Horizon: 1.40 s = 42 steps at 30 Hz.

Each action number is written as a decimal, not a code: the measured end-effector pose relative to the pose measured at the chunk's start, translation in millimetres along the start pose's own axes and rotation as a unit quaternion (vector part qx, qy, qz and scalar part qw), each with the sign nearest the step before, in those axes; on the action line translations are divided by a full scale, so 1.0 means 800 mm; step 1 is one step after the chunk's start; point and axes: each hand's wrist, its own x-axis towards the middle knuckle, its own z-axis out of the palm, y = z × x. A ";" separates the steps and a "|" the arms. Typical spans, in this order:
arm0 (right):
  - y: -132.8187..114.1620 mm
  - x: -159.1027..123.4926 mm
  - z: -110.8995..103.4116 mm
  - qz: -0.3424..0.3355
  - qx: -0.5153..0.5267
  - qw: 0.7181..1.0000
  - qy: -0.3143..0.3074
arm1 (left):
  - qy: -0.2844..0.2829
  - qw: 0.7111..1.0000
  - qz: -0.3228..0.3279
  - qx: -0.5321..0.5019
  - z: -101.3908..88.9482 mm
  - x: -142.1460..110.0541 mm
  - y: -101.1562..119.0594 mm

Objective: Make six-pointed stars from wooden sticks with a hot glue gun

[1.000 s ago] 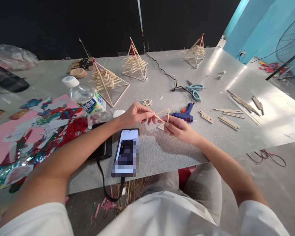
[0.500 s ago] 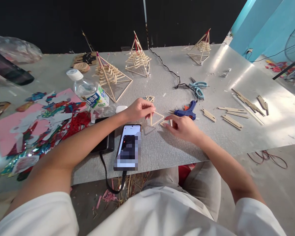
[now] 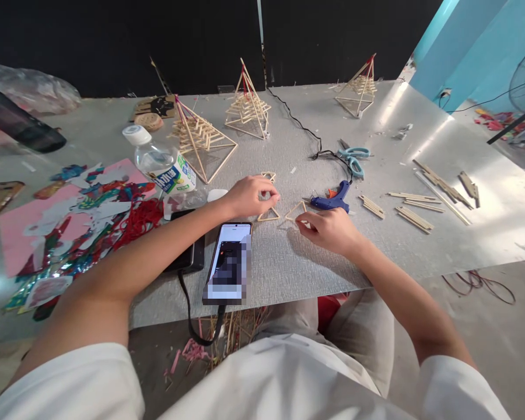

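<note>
My left hand rests on the silver table with its fingers pinched on a small wooden stick triangle that lies flat. My right hand is just to the right, fingers pinched on a second small stick triangle at table level. A stick star shape lies just beyond my left hand. A blue glue gun lies beside my right hand.
A phone on a cable lies near the front edge, next to a black power bank. Three stick pyramids stand at the back. Scissors, loose stick bundles, a water bottle and coloured paper scraps lie around.
Both hands came down from holding the triangles together in the air. The two triangles now sit apart on the table, one under each hand.
</note>
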 end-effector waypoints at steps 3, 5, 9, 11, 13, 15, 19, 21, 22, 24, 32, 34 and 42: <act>0.002 -0.002 0.003 -0.054 0.022 0.994 0.096 | -0.053 0.989 0.047 -0.131 -0.002 -0.001 0.012; 0.003 -0.002 0.005 -0.082 0.031 0.985 0.146 | -0.076 0.971 0.063 -0.216 0.000 -0.002 0.019; 0.002 -0.001 0.006 -0.107 0.035 0.973 0.201 | -0.066 0.969 0.037 -0.237 0.005 -0.005 0.025; 0.001 0.000 0.005 -0.114 0.034 0.966 0.231 | -0.062 0.972 0.020 -0.224 0.007 -0.006 0.024; 0.002 0.001 0.005 -0.126 0.031 0.957 0.261 | -0.080 0.972 0.015 -0.220 0.007 -0.007 0.023; 0.004 0.002 0.006 -0.146 0.032 0.951 0.271 | -0.104 0.969 0.020 -0.224 0.008 -0.007 0.023; 0.007 0.004 0.008 -0.164 0.065 0.953 0.245 | -0.105 0.968 0.029 -0.225 0.009 -0.007 0.029; 0.006 0.005 0.009 -0.150 0.096 0.955 0.238 | -0.096 0.968 0.027 -0.230 0.008 -0.007 0.033; 0.004 0.006 0.009 -0.141 0.114 0.954 0.237 | -0.090 0.968 0.026 -0.233 0.007 -0.007 0.034; 0.001 0.006 0.009 -0.127 0.146 0.951 0.240 | -0.080 0.967 0.022 -0.240 0.005 -0.007 0.037; -0.006 0.008 0.008 -0.075 0.116 0.950 0.281 | -0.041 0.967 0.029 -0.251 0.007 -0.009 0.045; -0.005 0.007 0.008 -0.075 0.096 0.952 0.282 | -0.036 0.967 0.030 -0.251 0.008 -0.009 0.044; -0.005 0.005 0.013 -0.090 0.001 0.964 0.251 | -0.029 0.970 0.027 -0.242 0.013 -0.008 0.042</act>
